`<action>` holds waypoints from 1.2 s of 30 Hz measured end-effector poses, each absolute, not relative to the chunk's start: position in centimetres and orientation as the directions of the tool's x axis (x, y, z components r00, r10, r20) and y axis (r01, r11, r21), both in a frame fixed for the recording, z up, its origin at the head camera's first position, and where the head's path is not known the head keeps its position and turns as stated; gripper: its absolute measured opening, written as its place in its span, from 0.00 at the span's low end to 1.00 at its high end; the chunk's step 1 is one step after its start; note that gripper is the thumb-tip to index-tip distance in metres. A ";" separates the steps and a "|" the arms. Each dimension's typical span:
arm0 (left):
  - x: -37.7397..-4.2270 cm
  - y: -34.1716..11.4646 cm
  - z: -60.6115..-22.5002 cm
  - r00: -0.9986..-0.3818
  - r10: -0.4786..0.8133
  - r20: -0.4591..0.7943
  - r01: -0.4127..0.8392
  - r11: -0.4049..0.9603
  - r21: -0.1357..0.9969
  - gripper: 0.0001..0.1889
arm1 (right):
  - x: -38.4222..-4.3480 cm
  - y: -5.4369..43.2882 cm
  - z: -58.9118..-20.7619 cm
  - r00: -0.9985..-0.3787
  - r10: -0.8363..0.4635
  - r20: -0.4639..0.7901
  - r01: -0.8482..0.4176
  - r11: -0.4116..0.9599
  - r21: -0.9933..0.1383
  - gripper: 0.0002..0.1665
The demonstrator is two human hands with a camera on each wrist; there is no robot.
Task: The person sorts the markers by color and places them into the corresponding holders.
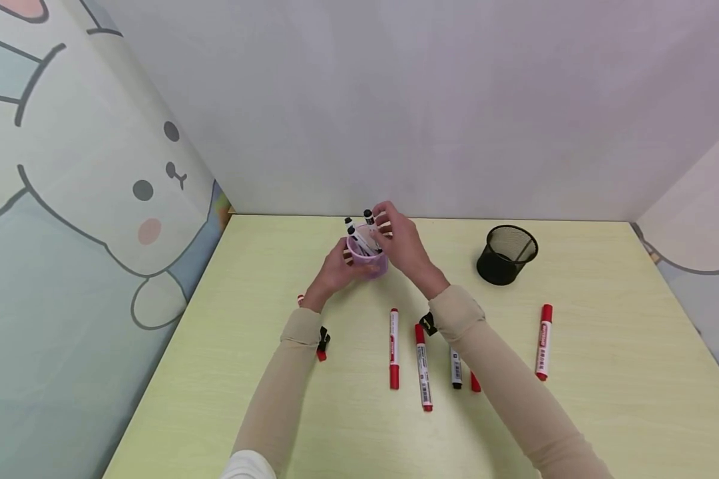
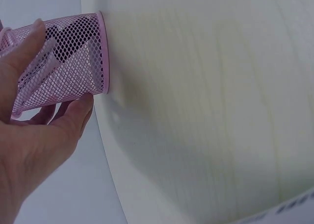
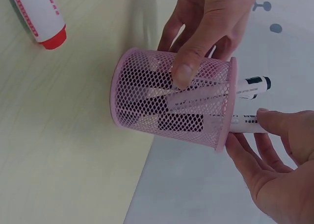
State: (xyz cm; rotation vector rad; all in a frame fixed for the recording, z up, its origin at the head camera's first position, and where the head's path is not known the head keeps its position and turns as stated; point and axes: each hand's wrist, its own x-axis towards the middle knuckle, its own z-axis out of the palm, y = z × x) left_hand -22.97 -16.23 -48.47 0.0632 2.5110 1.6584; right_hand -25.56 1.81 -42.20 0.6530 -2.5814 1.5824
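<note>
A pink-purple mesh pen cup (image 1: 384, 264) stands near the back edge of the table, with several black-capped white markers in it. My left hand (image 1: 337, 271) grips the cup's side; in the left wrist view its thumb and fingers wrap the mesh (image 2: 73, 79). At the rim, my right hand (image 1: 405, 245) pinches the upper part of a whiteboard marker (image 3: 248, 124) between thumb and fingers. The marker's lower part is inside the cup, seen through the mesh. Another marker (image 3: 255, 84) leans out of the cup beside it.
A black mesh pen cup (image 1: 498, 266) stands to the right. Red-capped markers (image 1: 394, 349), (image 1: 423, 369) and another red marker (image 1: 544, 342) lie in front. A black-ended marker (image 1: 456, 369) is partly under my right forearm. The wall (image 1: 395, 120) rises behind the table.
</note>
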 end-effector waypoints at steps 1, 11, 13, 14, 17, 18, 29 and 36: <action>-23.0 -16.2 -48.5 -0.991 0.106 -0.085 -0.037 0.396 0.918 0.44 | -25.6 1.7 -42.2 -0.908 -0.336 0.250 -0.378 0.403 -0.833 0.21; -23.0 -16.2 -48.4 -0.992 0.111 -0.067 -0.020 0.379 0.925 0.39 | -25.6 0.8 -42.6 -0.885 -0.384 0.263 -0.428 0.450 -0.784 0.17; -23.0 -16.2 -48.5 -0.991 0.116 -0.066 -0.018 0.376 0.926 0.38 | -25.6 0.7 -42.6 -0.885 -0.385 0.263 -0.432 0.463 -0.774 0.16; -23.0 -16.2 -48.5 -0.991 0.118 -0.066 -0.017 0.374 0.927 0.38 | -25.6 0.7 -42.5 -0.885 -0.385 0.262 -0.432 0.471 -0.769 0.16; -23.0 -16.3 -48.5 -0.991 0.120 -0.066 -0.017 0.373 0.928 0.38 | -25.6 0.7 -42.6 -0.887 -0.384 0.255 -0.430 0.491 -0.757 0.15; -23.0 -16.3 -48.5 -0.990 0.120 -0.067 -0.018 0.375 0.927 0.38 | -25.6 0.7 -42.6 -0.888 -0.383 0.255 -0.431 0.496 -0.754 0.15; -23.0 -16.2 -48.5 -0.990 0.117 -0.084 -0.036 0.366 0.930 0.40 | -25.9 0.3 -42.7 -0.906 -0.370 0.205 -0.391 0.549 -0.738 0.13; -23.1 -16.2 -48.5 -0.991 0.110 -0.080 -0.036 0.354 0.935 0.41 | -25.9 0.2 -42.5 -0.911 -0.363 0.195 -0.383 0.571 -0.726 0.12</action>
